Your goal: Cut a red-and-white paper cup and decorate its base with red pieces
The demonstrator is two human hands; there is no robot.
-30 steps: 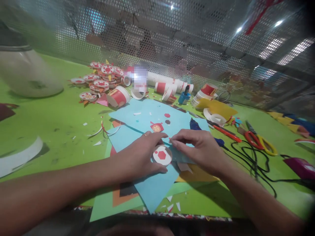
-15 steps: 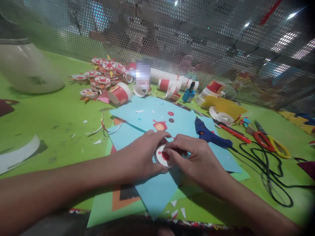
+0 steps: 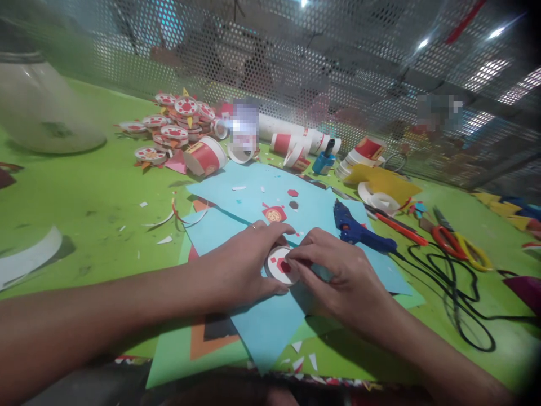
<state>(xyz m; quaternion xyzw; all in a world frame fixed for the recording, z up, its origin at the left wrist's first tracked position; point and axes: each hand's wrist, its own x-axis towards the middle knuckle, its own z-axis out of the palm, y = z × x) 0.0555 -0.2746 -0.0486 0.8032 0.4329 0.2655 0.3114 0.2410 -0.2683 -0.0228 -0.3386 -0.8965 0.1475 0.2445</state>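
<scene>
My left hand (image 3: 247, 262) curves its thumb and fingers around a round white paper disc with a raised rim, like a cup bottom (image 3: 274, 274). A larger dark red paper piece sits at the middle of the disc, with small red bits beside its upper left. My right hand (image 3: 332, 268) reaches over the disc's right side, thumb and forefinger pinched together at the red piece. Whatever lies between those fingertips is too small to make out. Under both hands are light blue paper sheets (image 3: 270, 332). A red cutout with a gold print (image 3: 274, 214) rests just beyond the disc.
A blue glue gun (image 3: 363, 234) with a looped black cord (image 3: 454, 293) lies at right, near a red cutter (image 3: 401, 228) and scissors (image 3: 454, 242). Decorated discs (image 3: 186, 107) are piled at back left beside cut paper cups (image 3: 207, 156). A blue bottle (image 3: 324, 163) stands behind.
My right fingertips have shifted slightly on the disc, and more of its red pieces shows. My left hand keeps its hold. The whole view has moved a little.
</scene>
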